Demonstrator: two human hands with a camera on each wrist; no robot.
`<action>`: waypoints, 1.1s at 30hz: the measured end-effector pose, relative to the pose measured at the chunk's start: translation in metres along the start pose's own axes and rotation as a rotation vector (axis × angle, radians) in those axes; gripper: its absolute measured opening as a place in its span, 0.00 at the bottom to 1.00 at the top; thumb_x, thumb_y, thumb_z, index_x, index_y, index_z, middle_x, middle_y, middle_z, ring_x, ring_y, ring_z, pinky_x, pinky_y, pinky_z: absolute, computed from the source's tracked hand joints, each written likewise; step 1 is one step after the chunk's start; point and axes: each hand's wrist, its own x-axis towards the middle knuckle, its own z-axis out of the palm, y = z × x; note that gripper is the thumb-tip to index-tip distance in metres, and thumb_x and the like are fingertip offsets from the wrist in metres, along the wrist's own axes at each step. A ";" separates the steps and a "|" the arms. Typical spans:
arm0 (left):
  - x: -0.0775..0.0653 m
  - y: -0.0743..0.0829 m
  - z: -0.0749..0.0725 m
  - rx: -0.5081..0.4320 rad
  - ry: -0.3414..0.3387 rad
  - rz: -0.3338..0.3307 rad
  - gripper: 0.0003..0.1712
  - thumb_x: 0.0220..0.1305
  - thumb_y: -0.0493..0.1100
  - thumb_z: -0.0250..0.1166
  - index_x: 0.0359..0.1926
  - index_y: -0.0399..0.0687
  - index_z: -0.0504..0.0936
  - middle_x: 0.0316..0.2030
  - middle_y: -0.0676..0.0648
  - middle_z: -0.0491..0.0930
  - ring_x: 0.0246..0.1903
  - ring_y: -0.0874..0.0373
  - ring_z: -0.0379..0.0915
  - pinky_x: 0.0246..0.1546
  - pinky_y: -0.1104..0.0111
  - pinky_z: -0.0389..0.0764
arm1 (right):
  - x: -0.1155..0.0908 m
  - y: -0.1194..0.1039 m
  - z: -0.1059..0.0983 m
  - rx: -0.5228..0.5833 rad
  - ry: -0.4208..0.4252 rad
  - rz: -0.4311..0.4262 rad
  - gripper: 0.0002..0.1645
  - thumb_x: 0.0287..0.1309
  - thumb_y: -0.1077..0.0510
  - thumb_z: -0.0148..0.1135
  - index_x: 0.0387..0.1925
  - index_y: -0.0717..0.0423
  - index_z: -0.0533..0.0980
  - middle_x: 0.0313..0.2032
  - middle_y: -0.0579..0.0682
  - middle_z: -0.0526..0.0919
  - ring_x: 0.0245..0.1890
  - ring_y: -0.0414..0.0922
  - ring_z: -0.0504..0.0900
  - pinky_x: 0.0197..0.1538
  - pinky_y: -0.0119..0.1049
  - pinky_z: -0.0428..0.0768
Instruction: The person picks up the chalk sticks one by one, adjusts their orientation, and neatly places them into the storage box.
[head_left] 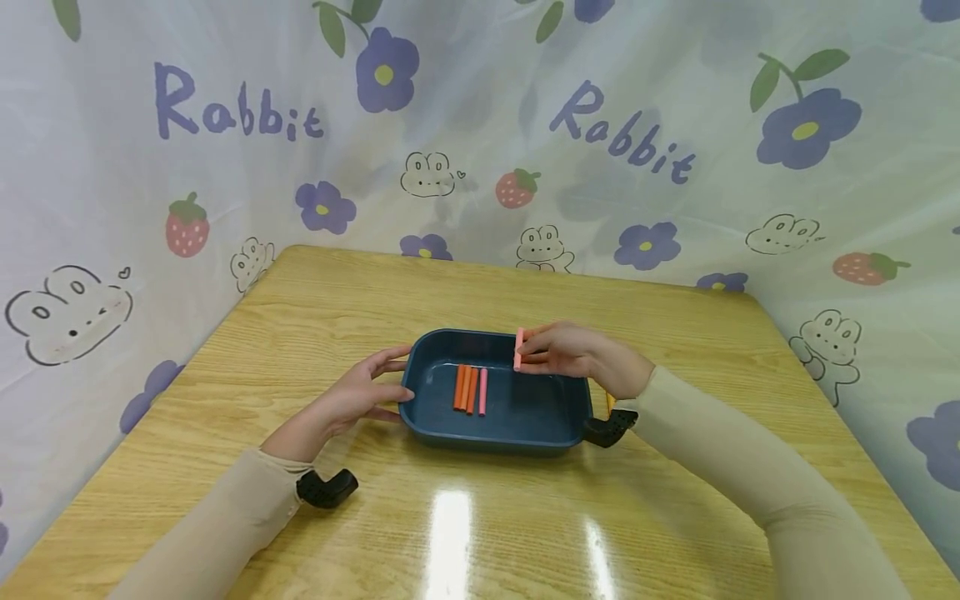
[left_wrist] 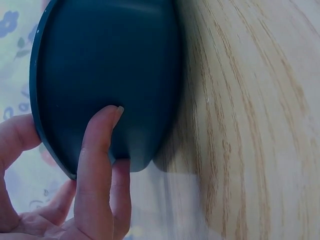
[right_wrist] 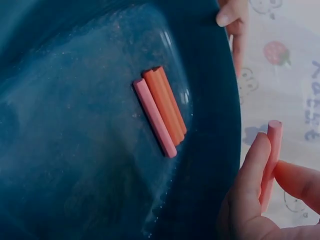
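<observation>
A dark blue rectangular tray (head_left: 487, 441) stands on the table. My left hand (head_left: 358, 396) holds its left end, with fingertips touching the wall and rim; in the left wrist view the thumb and fingers (left_wrist: 95, 165) lie around that end. My right hand (head_left: 566, 354) pinches a pink chalk stick (right_wrist: 271, 165) upright between thumb and fingers, above the tray's back right part. Inside the tray, orange chalk sticks (head_left: 466, 388) lie side by side, left of the middle. Another pink chalk stick (head_left: 483, 392) lies beside them on the right.
The wooden table (head_left: 360, 292) extends around the tray. Something yellow (head_left: 611, 402) lies to its right, partly hidden by the right wrist. A printed curtain (head_left: 480, 125) hangs behind and at both sides.
</observation>
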 end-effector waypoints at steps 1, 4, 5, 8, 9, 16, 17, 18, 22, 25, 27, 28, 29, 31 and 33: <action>0.000 0.000 0.000 0.001 0.001 0.000 0.45 0.56 0.31 0.63 0.71 0.45 0.51 0.65 0.33 0.51 0.44 0.40 0.75 0.37 0.51 0.81 | 0.002 0.000 0.002 -0.012 -0.006 0.006 0.38 0.65 0.72 0.45 0.71 0.64 0.41 0.65 0.64 0.51 0.64 0.59 0.58 0.54 0.39 0.75; 0.000 0.000 -0.001 0.003 0.000 0.003 0.45 0.56 0.31 0.63 0.71 0.45 0.51 0.65 0.33 0.51 0.44 0.41 0.75 0.37 0.52 0.81 | 0.008 0.000 0.006 -0.064 -0.018 0.023 0.36 0.65 0.71 0.45 0.70 0.65 0.45 0.62 0.64 0.56 0.57 0.58 0.67 0.55 0.40 0.75; 0.000 0.000 -0.001 0.003 -0.001 0.004 0.45 0.56 0.31 0.63 0.71 0.45 0.51 0.65 0.33 0.52 0.44 0.41 0.75 0.37 0.52 0.81 | 0.010 0.000 0.007 -0.085 -0.018 0.028 0.34 0.64 0.71 0.46 0.69 0.67 0.47 0.60 0.64 0.58 0.53 0.57 0.70 0.55 0.41 0.75; 0.000 0.000 -0.001 0.002 -0.003 0.008 0.45 0.56 0.31 0.63 0.71 0.45 0.50 0.65 0.33 0.51 0.44 0.40 0.75 0.37 0.52 0.81 | 0.016 0.001 0.012 -0.132 -0.016 0.065 0.30 0.63 0.71 0.49 0.64 0.69 0.55 0.52 0.62 0.64 0.43 0.52 0.75 0.55 0.43 0.75; 0.000 0.000 0.000 0.002 -0.005 0.008 0.45 0.56 0.31 0.63 0.71 0.45 0.50 0.65 0.33 0.51 0.44 0.40 0.75 0.37 0.52 0.81 | 0.019 0.001 0.014 -0.146 -0.015 0.080 0.28 0.62 0.71 0.50 0.63 0.70 0.56 0.50 0.62 0.66 0.41 0.51 0.76 0.54 0.44 0.75; -0.002 0.001 0.000 0.002 -0.009 0.008 0.45 0.56 0.31 0.62 0.71 0.45 0.50 0.65 0.33 0.51 0.44 0.40 0.75 0.38 0.52 0.81 | 0.031 0.007 0.023 -0.253 -0.021 0.186 0.23 0.59 0.73 0.52 0.57 0.74 0.62 0.51 0.63 0.66 0.41 0.53 0.74 0.49 0.43 0.78; -0.002 0.001 0.000 0.001 -0.008 0.007 0.45 0.56 0.31 0.63 0.71 0.45 0.51 0.65 0.33 0.51 0.44 0.40 0.75 0.38 0.51 0.81 | 0.032 0.008 0.024 -0.267 -0.018 0.194 0.23 0.59 0.73 0.52 0.56 0.75 0.62 0.50 0.63 0.67 0.41 0.53 0.74 0.48 0.43 0.79; -0.002 0.001 0.000 -0.001 -0.009 0.007 0.45 0.56 0.31 0.63 0.71 0.45 0.51 0.65 0.33 0.51 0.44 0.40 0.75 0.38 0.51 0.81 | 0.034 0.009 0.025 -0.277 -0.011 0.202 0.22 0.59 0.73 0.52 0.55 0.75 0.63 0.49 0.62 0.67 0.40 0.53 0.74 0.47 0.43 0.79; -0.002 0.001 0.000 -0.007 -0.010 0.009 0.45 0.56 0.31 0.63 0.71 0.46 0.51 0.65 0.33 0.51 0.44 0.41 0.75 0.39 0.50 0.80 | 0.039 0.012 0.027 -0.320 0.005 0.234 0.13 0.59 0.73 0.51 0.46 0.75 0.68 0.46 0.60 0.68 0.36 0.52 0.74 0.45 0.42 0.80; -0.003 0.001 0.000 -0.008 -0.012 0.012 0.45 0.56 0.31 0.63 0.71 0.46 0.51 0.65 0.33 0.51 0.44 0.42 0.75 0.39 0.50 0.80 | 0.043 0.013 0.028 -0.348 0.008 0.254 0.08 0.59 0.73 0.50 0.42 0.73 0.70 0.44 0.60 0.68 0.35 0.52 0.74 0.45 0.41 0.80; -0.003 0.001 0.000 -0.008 -0.011 0.013 0.45 0.56 0.31 0.63 0.71 0.46 0.51 0.65 0.33 0.52 0.44 0.42 0.75 0.38 0.51 0.81 | 0.045 0.013 0.029 -0.363 0.012 0.263 0.08 0.59 0.73 0.51 0.41 0.72 0.70 0.44 0.60 0.69 0.35 0.52 0.75 0.45 0.41 0.80; -0.003 0.001 0.000 -0.007 -0.010 0.014 0.45 0.56 0.31 0.63 0.71 0.46 0.51 0.65 0.33 0.52 0.44 0.43 0.75 0.38 0.51 0.81 | 0.046 0.014 0.030 -0.367 0.017 0.271 0.09 0.59 0.73 0.51 0.42 0.72 0.70 0.43 0.61 0.70 0.36 0.52 0.75 0.45 0.41 0.81; -0.003 0.000 0.000 -0.006 -0.009 0.014 0.45 0.56 0.31 0.63 0.71 0.46 0.51 0.65 0.33 0.52 0.43 0.43 0.76 0.38 0.51 0.81 | 0.047 0.014 0.031 -0.374 0.025 0.278 0.10 0.59 0.73 0.52 0.44 0.73 0.69 0.43 0.61 0.70 0.36 0.52 0.75 0.44 0.41 0.81; -0.003 0.000 0.000 -0.008 -0.007 0.015 0.45 0.56 0.31 0.63 0.71 0.46 0.51 0.65 0.33 0.52 0.43 0.43 0.76 0.38 0.51 0.81 | 0.049 0.015 0.032 -0.380 0.041 0.296 0.16 0.58 0.74 0.53 0.49 0.72 0.66 0.43 0.61 0.70 0.38 0.53 0.75 0.44 0.42 0.81; -0.003 0.000 0.000 -0.010 -0.008 0.016 0.45 0.56 0.31 0.63 0.71 0.46 0.51 0.65 0.33 0.52 0.43 0.43 0.76 0.37 0.52 0.81 | 0.050 0.016 0.034 -0.380 0.058 0.317 0.25 0.57 0.74 0.53 0.56 0.70 0.60 0.44 0.62 0.70 0.39 0.53 0.75 0.44 0.42 0.81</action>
